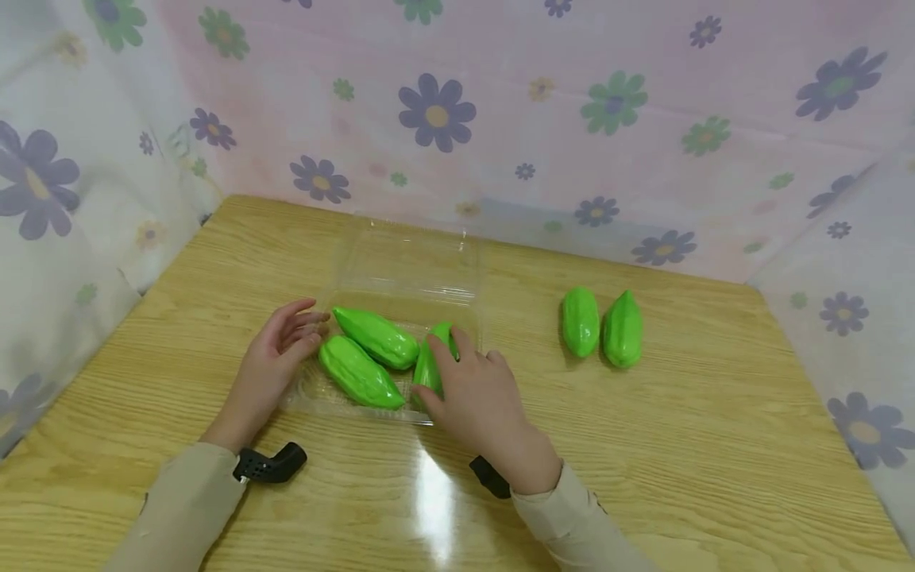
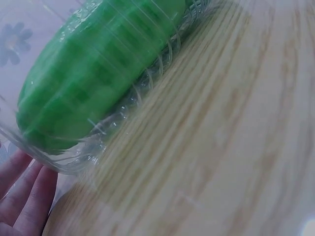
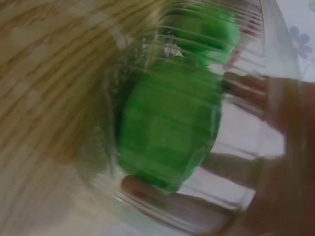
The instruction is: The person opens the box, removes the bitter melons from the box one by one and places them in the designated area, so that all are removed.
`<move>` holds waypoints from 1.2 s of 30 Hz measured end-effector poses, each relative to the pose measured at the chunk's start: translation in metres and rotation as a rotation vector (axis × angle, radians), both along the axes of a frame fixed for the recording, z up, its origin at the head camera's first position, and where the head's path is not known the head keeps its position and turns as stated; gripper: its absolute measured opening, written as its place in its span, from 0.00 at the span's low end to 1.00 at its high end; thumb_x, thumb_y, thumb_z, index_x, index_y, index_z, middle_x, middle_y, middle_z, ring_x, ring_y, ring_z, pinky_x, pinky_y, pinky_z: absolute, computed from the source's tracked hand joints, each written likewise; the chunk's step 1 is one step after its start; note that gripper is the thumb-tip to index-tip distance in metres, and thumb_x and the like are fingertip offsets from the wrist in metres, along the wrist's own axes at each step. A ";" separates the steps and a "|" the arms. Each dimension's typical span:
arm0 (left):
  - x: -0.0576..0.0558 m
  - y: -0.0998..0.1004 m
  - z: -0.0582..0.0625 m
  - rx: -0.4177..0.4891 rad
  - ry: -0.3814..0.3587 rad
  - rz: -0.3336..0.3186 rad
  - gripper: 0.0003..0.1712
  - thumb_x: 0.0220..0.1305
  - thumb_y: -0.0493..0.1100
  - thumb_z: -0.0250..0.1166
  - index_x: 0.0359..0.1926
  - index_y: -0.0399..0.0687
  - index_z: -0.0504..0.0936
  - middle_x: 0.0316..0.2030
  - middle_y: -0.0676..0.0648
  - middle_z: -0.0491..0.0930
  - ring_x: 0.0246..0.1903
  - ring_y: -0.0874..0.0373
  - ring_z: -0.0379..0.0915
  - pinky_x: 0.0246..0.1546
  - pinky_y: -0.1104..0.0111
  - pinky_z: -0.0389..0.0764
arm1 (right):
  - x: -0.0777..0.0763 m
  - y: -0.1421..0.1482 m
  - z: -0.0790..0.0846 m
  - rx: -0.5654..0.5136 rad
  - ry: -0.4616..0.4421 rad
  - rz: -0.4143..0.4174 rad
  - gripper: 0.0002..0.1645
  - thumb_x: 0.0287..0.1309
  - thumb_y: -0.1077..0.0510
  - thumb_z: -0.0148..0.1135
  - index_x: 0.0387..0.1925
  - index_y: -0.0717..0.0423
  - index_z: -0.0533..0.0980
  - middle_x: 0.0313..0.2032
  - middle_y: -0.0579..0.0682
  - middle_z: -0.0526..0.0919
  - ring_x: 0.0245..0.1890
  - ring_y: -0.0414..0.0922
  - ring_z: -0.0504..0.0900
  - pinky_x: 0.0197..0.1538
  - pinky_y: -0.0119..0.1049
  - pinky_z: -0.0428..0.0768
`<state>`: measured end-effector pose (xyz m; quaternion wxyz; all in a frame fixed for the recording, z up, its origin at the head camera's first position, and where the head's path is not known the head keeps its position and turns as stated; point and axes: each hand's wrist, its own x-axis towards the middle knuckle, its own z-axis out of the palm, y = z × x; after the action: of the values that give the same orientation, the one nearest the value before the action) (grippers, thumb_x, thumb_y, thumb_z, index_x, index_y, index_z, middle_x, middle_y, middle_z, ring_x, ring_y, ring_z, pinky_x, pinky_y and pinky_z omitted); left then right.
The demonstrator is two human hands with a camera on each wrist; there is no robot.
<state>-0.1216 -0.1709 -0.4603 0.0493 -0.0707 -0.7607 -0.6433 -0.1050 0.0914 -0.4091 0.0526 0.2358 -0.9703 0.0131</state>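
Note:
A clear plastic clamshell box [image 1: 389, 416] lies with its lid [image 1: 407, 258] folded back toward the rear. Inside it, two glossy green ridged fruits [image 1: 360, 373] lie side by side at the left. My right hand [image 1: 486, 397] reaches into the right part and grips a third ridged fruit [image 1: 426, 372], thumb and fingers on opposite sides of it. The right wrist view shows this fruit [image 3: 170, 125] through the ribbed wall. My left hand [image 1: 275, 345] is at the box's left side, fingers loosely bent; its fingertips are at the box's corner in the left wrist view.
Two more green ridged fruits [image 1: 602, 327] lie close together on the wooden table [image 1: 715, 445] to the right of the box. A flowered cloth [image 1: 515, 119] hangs behind the table and along both sides.

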 end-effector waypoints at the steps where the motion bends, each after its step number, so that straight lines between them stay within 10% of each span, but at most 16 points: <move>1: 0.000 0.000 0.001 0.001 0.003 -0.003 0.26 0.65 0.41 0.53 0.63 0.46 0.59 0.54 0.42 0.69 0.52 0.51 0.66 0.48 0.79 0.68 | -0.001 0.000 0.000 -0.010 -0.019 -0.011 0.41 0.51 0.31 0.50 0.61 0.49 0.60 0.56 0.57 0.65 0.33 0.48 0.78 0.29 0.35 0.66; 8: 0.002 0.001 0.001 -0.009 -0.016 -0.009 0.27 0.65 0.42 0.53 0.63 0.47 0.59 0.55 0.42 0.69 0.52 0.52 0.66 0.48 0.79 0.68 | -0.001 0.000 0.000 -0.051 -0.114 -0.096 0.50 0.46 0.27 0.52 0.64 0.51 0.57 0.59 0.55 0.65 0.50 0.49 0.71 0.29 0.34 0.60; 15: 0.001 0.001 -0.002 -0.026 0.001 -0.006 0.27 0.64 0.43 0.54 0.63 0.46 0.59 0.54 0.43 0.69 0.52 0.54 0.66 0.49 0.79 0.68 | -0.001 0.002 -0.003 -0.075 -0.077 -0.074 0.36 0.50 0.43 0.52 0.62 0.45 0.62 0.47 0.49 0.74 0.37 0.42 0.74 0.25 0.34 0.56; 29: 0.004 0.003 -0.003 -0.018 -0.003 -0.006 0.27 0.65 0.41 0.53 0.63 0.44 0.59 0.54 0.42 0.69 0.52 0.51 0.66 0.48 0.79 0.68 | -0.002 0.007 -0.006 -0.084 -0.042 -0.025 0.33 0.53 0.42 0.54 0.61 0.45 0.63 0.41 0.49 0.76 0.33 0.42 0.76 0.25 0.34 0.59; 36: 0.000 0.002 -0.002 0.010 0.033 -0.029 0.26 0.65 0.40 0.52 0.63 0.43 0.59 0.54 0.39 0.69 0.51 0.52 0.67 0.48 0.78 0.70 | -0.006 0.007 -0.001 -0.109 -0.138 -0.036 0.41 0.49 0.41 0.59 0.63 0.49 0.59 0.46 0.51 0.75 0.38 0.44 0.75 0.40 0.43 0.70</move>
<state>-0.1212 -0.1685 -0.4619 0.0530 -0.0922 -0.7555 -0.6464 -0.1115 0.0987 -0.4097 -0.0013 0.2138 -0.9735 0.0809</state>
